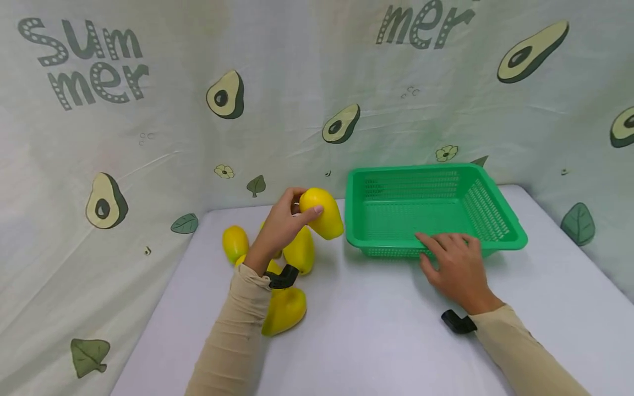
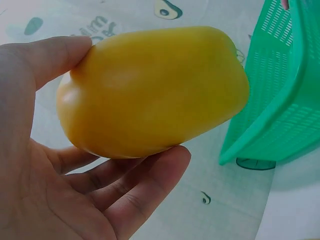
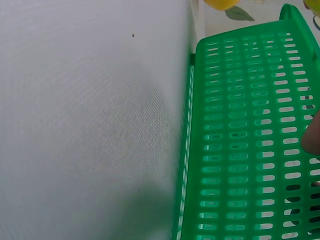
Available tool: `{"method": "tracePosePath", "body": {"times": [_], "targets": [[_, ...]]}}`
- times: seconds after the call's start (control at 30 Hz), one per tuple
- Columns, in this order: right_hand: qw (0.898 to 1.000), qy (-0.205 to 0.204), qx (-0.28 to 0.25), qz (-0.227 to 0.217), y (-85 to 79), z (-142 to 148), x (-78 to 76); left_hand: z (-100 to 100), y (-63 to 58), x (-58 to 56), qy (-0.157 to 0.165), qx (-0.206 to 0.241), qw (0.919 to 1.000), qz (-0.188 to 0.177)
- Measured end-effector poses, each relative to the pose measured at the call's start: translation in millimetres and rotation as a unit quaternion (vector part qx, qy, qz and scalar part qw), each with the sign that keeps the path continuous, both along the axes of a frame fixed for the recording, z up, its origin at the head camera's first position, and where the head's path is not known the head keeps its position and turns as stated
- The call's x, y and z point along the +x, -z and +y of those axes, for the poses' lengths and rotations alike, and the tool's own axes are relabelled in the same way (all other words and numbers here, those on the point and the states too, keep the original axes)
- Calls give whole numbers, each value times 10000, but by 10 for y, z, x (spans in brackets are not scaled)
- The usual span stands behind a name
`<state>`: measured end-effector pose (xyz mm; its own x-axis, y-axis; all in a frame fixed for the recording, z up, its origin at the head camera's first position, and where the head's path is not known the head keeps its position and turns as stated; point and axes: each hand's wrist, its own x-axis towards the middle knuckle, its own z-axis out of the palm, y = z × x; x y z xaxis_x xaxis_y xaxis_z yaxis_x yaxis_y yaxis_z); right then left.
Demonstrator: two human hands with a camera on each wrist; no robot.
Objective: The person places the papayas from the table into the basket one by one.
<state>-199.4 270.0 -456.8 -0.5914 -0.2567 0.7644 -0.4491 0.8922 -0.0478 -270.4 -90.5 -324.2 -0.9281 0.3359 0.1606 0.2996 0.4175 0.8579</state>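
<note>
Head view gives the full layout: left hand (image 1: 286, 220) grasping one yellow fruit (image 1: 323, 214), lifted above the white table (image 1: 376, 330), just left of the green basket (image 1: 383, 243). Left wrist cam shows the grip better: thumb on one side, fingers on the other, the fruit's far end clear of the hand. Right wrist cam adds what head can't: the outside of the slotted basket wall up close, thumb at the frame edge, dark finger shapes through the slots. So right hand (image 1: 458, 269) is pinching the near wall, fingers over the rim, thumb outside. Counts: two hands, one basket, one fruit in hand, at least five other yellow fruits (image 1: 299, 252) on the table; left forearm covers some, exact number can't be told. Five large avocado prints on the backdrop cloth (image 1: 282, 44). Held fruit sits at the left fingertips, well apart from the right hand; loose ones lie around and under the left forearm.
</note>
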Motion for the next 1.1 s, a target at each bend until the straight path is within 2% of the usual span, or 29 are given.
{"method": "tracePosePath", "body": {"times": [0.17, 0.4, 0.6, 0.9, 1.1], "targets": [[10000, 14, 38, -39, 17, -19, -3, 62, -1, -87, 233, 276, 9993, 0], [9999, -34, 73, -112, 37, 24, 91, 257, 76, -166, 439, 686, 9963, -279], [9997, -79, 57, -206, 14, 56, 105, 410, 123, -243, 573, 772, 9948, -331], [9990, -333, -51, 308, 16, 52, 43, 576, 95, -314, 840, 896, 9912, -488], [9988, -285, -86, 376, 20, 20, 19, 687, 52, -340, 840, 858, 9909, -601]]}}
